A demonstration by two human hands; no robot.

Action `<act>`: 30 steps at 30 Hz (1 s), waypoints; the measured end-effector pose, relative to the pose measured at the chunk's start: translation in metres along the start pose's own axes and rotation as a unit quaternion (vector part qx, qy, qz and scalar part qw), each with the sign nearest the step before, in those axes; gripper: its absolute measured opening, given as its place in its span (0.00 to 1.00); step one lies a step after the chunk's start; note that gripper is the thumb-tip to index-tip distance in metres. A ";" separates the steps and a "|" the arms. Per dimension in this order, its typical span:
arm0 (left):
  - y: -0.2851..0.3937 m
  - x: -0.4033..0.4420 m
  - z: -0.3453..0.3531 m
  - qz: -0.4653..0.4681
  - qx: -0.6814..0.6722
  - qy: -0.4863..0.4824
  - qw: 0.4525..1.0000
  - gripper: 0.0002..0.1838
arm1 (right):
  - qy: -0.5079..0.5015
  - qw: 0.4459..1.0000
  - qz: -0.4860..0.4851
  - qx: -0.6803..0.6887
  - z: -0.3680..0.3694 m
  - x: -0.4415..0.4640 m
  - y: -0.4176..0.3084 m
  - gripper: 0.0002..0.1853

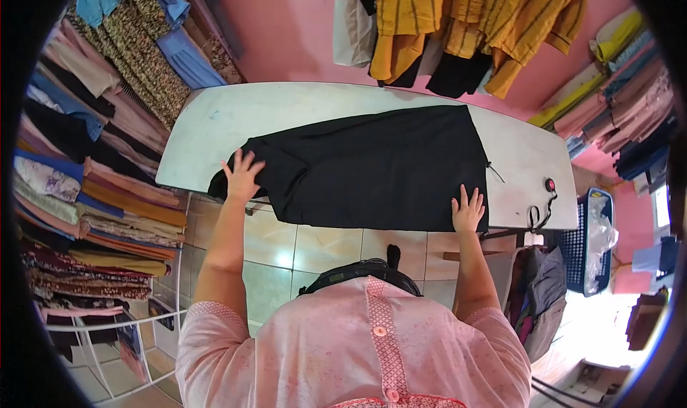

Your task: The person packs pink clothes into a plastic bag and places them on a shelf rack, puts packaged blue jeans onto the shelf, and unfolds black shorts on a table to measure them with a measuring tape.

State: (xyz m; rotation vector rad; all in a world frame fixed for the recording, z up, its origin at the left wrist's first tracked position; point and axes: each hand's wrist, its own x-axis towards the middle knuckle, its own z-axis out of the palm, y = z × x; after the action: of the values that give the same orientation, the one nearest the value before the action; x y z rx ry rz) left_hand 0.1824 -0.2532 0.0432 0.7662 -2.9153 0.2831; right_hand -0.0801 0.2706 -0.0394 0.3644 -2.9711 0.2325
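A black garment (379,168) lies spread over the white table (207,122), its near edge reaching the table's front edge. On its left part, by a few folds, my left hand (242,175) rests with the fingers spread. Near the lower right corner of the cloth, my right hand (468,209) lies flat, fingers apart. A thin black cord sticks out from the garment's right side. Neither hand grips the fabric.
A small red and black round item (549,185) with a black strap sits at the table's right end. Beside it stands a blue basket (574,254) holding clear plastic. Folded clothes (122,200) fill the left; mustard garments (408,15) hang behind the table.
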 end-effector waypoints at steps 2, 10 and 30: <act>0.012 0.005 0.016 0.036 -0.093 -0.088 0.991 0.22 | 0.011 1.000 0.004 0.008 -0.001 -0.011 -0.004 0.28; 0.151 -0.043 -0.019 0.216 -0.200 -0.056 0.954 0.26 | 0.023 0.914 -0.312 0.259 -0.055 -0.040 -0.087 0.50; 0.275 -0.302 0.048 0.258 -0.246 -0.651 0.670 0.35 | -0.591 0.709 -0.248 0.294 0.050 -0.286 0.059 0.27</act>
State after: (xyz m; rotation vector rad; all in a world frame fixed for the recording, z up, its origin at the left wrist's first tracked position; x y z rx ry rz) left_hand 0.3045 0.1156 -0.0929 -0.1667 -3.9670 -1.6676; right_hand 0.1737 0.3842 -0.1408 2.0499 -3.5504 1.3234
